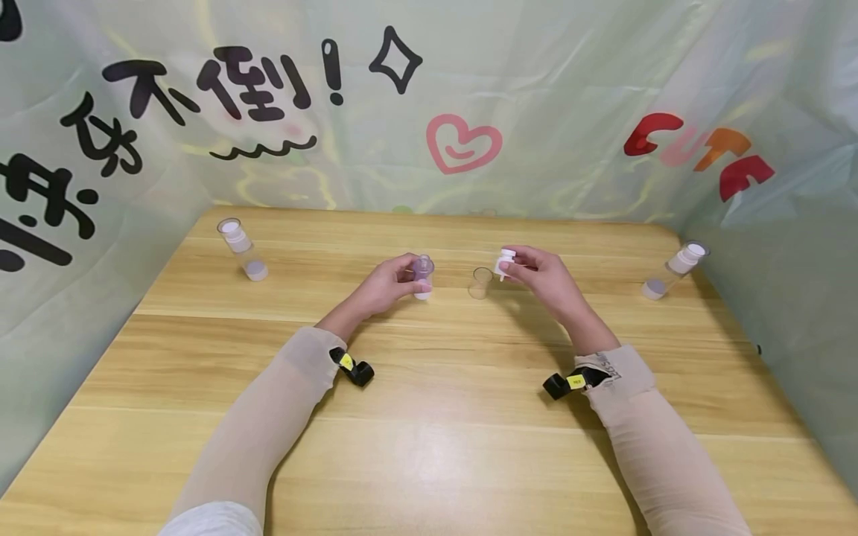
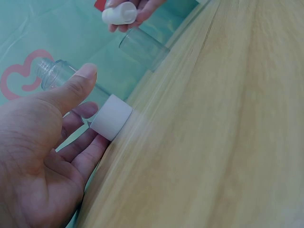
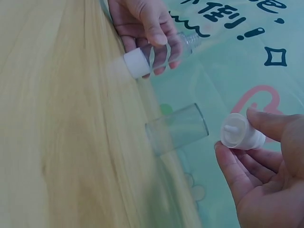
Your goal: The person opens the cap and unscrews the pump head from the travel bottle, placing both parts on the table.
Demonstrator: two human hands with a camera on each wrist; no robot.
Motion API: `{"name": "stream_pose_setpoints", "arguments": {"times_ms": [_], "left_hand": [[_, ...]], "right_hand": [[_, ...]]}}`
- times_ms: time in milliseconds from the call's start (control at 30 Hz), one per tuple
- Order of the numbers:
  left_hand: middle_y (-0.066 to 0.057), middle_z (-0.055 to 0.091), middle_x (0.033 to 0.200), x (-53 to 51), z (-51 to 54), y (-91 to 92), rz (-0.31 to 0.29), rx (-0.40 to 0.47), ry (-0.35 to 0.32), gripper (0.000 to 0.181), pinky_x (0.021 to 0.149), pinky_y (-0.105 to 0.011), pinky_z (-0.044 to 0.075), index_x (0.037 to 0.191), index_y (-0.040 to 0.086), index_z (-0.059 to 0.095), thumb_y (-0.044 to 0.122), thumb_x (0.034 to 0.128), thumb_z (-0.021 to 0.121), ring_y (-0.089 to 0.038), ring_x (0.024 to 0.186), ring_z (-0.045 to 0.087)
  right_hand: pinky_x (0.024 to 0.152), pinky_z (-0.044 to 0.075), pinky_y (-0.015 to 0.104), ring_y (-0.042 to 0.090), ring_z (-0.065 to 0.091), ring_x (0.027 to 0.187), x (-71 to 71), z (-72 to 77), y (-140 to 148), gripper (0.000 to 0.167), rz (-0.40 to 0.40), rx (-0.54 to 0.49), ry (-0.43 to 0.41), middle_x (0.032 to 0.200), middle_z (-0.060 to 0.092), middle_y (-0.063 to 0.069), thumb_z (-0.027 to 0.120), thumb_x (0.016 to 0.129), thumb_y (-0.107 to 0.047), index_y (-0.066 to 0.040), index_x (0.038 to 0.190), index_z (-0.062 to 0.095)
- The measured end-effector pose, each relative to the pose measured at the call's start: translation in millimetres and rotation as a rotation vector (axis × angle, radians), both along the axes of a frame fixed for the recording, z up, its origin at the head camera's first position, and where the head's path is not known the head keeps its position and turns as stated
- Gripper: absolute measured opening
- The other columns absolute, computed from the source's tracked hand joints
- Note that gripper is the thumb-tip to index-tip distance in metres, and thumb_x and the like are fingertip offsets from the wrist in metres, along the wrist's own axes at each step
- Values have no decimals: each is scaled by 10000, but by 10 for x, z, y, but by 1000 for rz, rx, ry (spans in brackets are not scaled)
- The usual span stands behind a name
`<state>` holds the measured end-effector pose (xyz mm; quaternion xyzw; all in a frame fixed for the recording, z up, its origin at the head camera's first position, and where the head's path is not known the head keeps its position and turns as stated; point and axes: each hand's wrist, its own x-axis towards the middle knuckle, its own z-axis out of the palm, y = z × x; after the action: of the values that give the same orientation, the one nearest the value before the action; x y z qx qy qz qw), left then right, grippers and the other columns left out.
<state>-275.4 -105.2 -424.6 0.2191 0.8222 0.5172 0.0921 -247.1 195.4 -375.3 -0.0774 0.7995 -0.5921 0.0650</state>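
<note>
My left hand point(image 1: 385, 285) grips a clear bottle point(image 2: 102, 95) with a threaded, uncapped neck and a white base point(image 2: 112, 117). The bottle stands upright at the tabletop, its base on or just over the wood. Between thumb and fingers, my right hand point(image 1: 541, 279) pinches a white pump head point(image 3: 242, 131), held above the table with its hollow underside and short inner stem showing in the right wrist view. Between the two hands a clear cylindrical cover point(image 1: 480, 284) stands on the table, apart from both.
A capped clear bottle with a white pump top point(image 1: 243, 249) stands at the table's far left, and a similar bottle point(image 1: 674, 271) at the far right. Behind the wooden table point(image 1: 429, 447) hangs a pale green printed curtain point(image 1: 556, 89), which also runs along both sides.
</note>
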Motion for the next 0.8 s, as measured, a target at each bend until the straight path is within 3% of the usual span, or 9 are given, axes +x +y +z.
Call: {"name": "stream_pose_setpoints", "arguments": {"times_ms": [467,800], "left_hand": [[-77,619,1193,-6,6,5,-1,-7,-13,448,931,-364,522,1287,102,575,262,895,724,-253,1110,611],[-69,618,1201,-4,-7,2,-10,-9,-1,451,939,-361,519,1295,106,571,273,902,716,-253,1129,606]], "right_hand": [[902,516,432,303,601,1034,-42,-94,131,540,7,302,18,1165,620,199,671,950,-282,-18,1394,512],[808,520,383,304,610,955,-57,-127,204,522,35,382,-26,1123,628,187,666,950,-277,0,1369,523]]}}
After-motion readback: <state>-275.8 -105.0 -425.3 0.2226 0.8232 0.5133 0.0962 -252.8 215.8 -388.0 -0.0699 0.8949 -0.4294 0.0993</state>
